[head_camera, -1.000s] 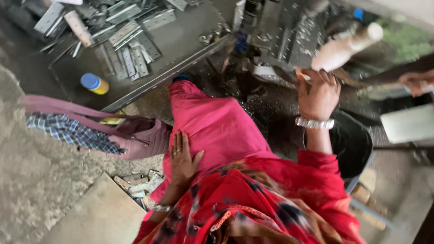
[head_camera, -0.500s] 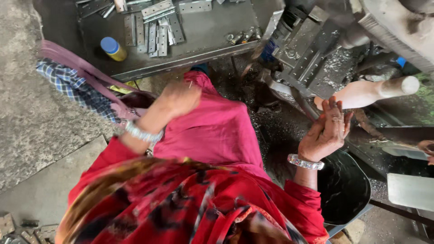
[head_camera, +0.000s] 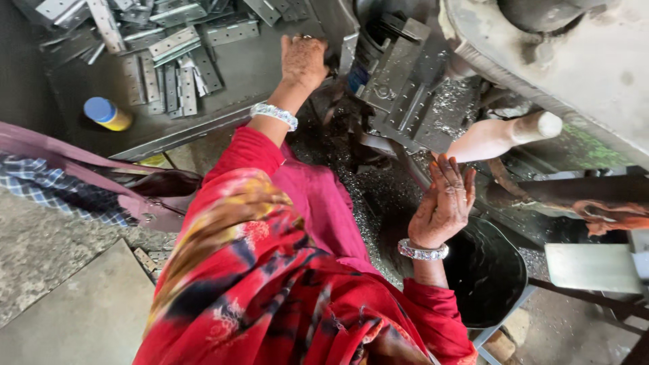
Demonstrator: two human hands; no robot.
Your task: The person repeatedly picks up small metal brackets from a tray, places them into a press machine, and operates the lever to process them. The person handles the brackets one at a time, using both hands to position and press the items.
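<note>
Reaching up from the lap where it lay a second ago, the left hand [head_camera: 304,61] now rests palm-down at the near corner of the grey tray [head_camera: 263,67], fingers bent; whether it grips anything cannot be told. Metal hinge plates [head_camera: 172,67] — piled at the tray's far side, apart from that hand. Right hand [head_camera: 444,206] — off the pale press handle [head_camera: 503,135], open, empty, just below it. Blue-capped yellow bottle [head_camera: 107,113] on the tray's left. Black bucket [head_camera: 487,270] beside the right wrist. Judged: fetching a fresh plate for the press.

Hinges [head_camera: 172,51] on tray [head_camera: 263,71] left, press [head_camera: 405,94] right, bucket [head_camera: 487,270] below handle [head_camera: 503,135]
</note>
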